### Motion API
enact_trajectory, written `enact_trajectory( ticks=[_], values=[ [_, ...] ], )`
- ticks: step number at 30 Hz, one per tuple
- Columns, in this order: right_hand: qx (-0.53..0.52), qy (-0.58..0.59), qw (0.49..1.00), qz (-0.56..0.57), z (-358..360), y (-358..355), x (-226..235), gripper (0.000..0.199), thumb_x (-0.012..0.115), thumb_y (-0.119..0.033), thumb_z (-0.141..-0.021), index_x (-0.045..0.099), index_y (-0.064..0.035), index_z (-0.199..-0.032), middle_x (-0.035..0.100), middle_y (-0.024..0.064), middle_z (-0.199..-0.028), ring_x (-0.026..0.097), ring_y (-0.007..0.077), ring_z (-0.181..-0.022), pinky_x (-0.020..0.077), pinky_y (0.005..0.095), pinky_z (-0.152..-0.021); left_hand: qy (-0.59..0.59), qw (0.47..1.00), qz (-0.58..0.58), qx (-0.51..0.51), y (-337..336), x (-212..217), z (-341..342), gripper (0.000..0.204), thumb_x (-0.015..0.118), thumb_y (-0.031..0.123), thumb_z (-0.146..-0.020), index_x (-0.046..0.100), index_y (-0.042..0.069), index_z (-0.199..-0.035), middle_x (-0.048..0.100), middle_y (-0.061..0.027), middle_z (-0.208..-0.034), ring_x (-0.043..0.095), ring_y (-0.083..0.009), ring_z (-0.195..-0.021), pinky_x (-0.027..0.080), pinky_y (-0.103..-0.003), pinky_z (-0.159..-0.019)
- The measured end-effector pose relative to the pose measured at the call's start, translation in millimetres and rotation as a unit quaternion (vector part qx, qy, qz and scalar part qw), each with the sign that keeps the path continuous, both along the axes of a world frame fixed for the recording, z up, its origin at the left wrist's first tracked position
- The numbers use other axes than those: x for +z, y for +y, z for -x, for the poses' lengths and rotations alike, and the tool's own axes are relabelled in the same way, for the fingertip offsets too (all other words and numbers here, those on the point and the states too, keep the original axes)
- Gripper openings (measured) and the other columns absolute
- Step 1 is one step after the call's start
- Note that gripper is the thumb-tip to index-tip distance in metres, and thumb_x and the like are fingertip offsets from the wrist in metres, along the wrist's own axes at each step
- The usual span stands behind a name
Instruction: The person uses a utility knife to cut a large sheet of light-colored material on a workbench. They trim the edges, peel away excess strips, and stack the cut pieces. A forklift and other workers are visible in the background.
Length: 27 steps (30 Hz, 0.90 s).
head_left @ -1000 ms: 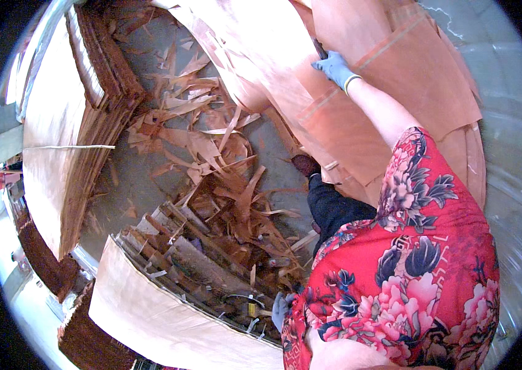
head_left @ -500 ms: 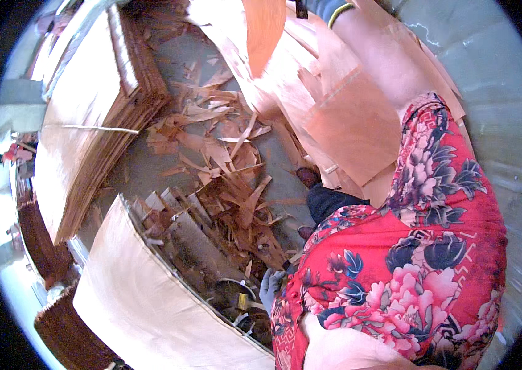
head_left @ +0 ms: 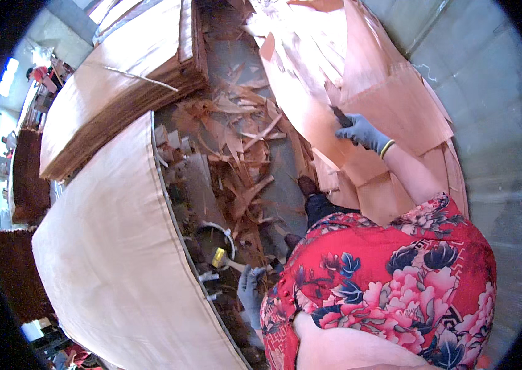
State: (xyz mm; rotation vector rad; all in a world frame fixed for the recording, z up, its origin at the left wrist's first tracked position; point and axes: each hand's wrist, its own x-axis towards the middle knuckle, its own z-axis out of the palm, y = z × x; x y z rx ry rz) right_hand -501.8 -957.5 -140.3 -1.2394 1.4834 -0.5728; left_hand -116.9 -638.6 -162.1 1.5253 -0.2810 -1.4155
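My right hand [head_left: 364, 133], in a grey glove, rests on a slanting pile of thin reddish veneer sheets [head_left: 390, 98] and is closed around a small dark tool [head_left: 340, 116] whose tip touches the top sheet. At my side my left hand [head_left: 250, 292], also in a grey glove, hangs down with its fingers loosely apart and holds nothing. It is close to a small dark bucket [head_left: 214, 237]. My red flowered shirt fills the lower right and hides my legs, apart from a dark shoe [head_left: 306, 185].
A broad pale veneer stack [head_left: 106, 265] lies at the left, with a taller brown-edged stack [head_left: 119, 86] behind it. Splintered veneer scraps [head_left: 242, 142] litter the grey floor between the stacks. A grey concrete surface [head_left: 495, 123] runs along the right. A person in red [head_left: 40, 74] stands far off.
My right hand has come back down from the top edge onto the veneer pile. The view has swung, so the pale stack now looms larger at the left. My left hand still hangs.
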Motion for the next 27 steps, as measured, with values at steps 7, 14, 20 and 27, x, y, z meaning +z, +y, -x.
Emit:
enact_trajectory(
  ticks=[7,14,20,27],
  values=[
    [-0.143,0.050,0.983,-0.101,35.3,76.3,-90.7,0.022,0.069,-0.017,-0.069,0.056,-0.0088,-0.084,0.047,-0.0032,-0.062,0.041,0.0077,-0.048,0.0315,0.0235,-0.039,-0.016,0.999,0.001,-0.044,24.8,-83.8,-38.7,0.043,0.050,0.022,-0.090,0.042,-0.006,-0.121,0.063,-0.0161,-0.095,0.060,-0.0177,-0.083,0.047,-0.027,-0.077],
    [-0.083,0.079,0.991,-0.073,54.4,80.6,-88.5,0.029,0.070,-0.021,-0.067,0.058,-0.0067,-0.089,0.049,-0.0035,-0.064,0.041,0.0081,-0.048,0.0325,0.0227,-0.044,0.026,0.998,0.004,-0.056,-9.4,-78.8,-21.8,0.041,0.050,0.017,-0.090,0.041,-0.007,-0.121,0.063,-0.0147,-0.095,0.059,-0.0163,-0.086,0.045,-0.026,-0.080],
    [0.121,0.015,0.985,-0.118,-13.4,87.5,-34.2,0.038,0.070,-0.016,-0.068,0.058,-0.0042,-0.102,0.048,-0.0065,-0.067,0.041,0.0043,-0.052,0.0339,0.0204,-0.045,0.019,0.997,0.021,-0.077,-22.7,-74.4,-21.3,0.040,0.051,0.016,-0.089,0.042,-0.007,-0.121,0.063,-0.0138,-0.094,0.059,-0.0151,-0.087,0.045,-0.025,-0.079],
    [0.379,0.017,0.925,-0.008,-100.1,87.8,-50.9,0.036,0.066,-0.008,-0.068,0.058,-0.0020,-0.102,0.049,-0.0071,-0.072,0.042,0.0041,-0.061,0.0397,0.0240,-0.052,-0.060,0.996,0.058,-0.020,37.8,-91.2,-47.6,0.038,0.054,0.016,-0.087,0.047,-0.006,-0.118,0.062,-0.0093,-0.095,0.059,-0.0142,-0.086,0.045,-0.024,-0.077]
  ],
)
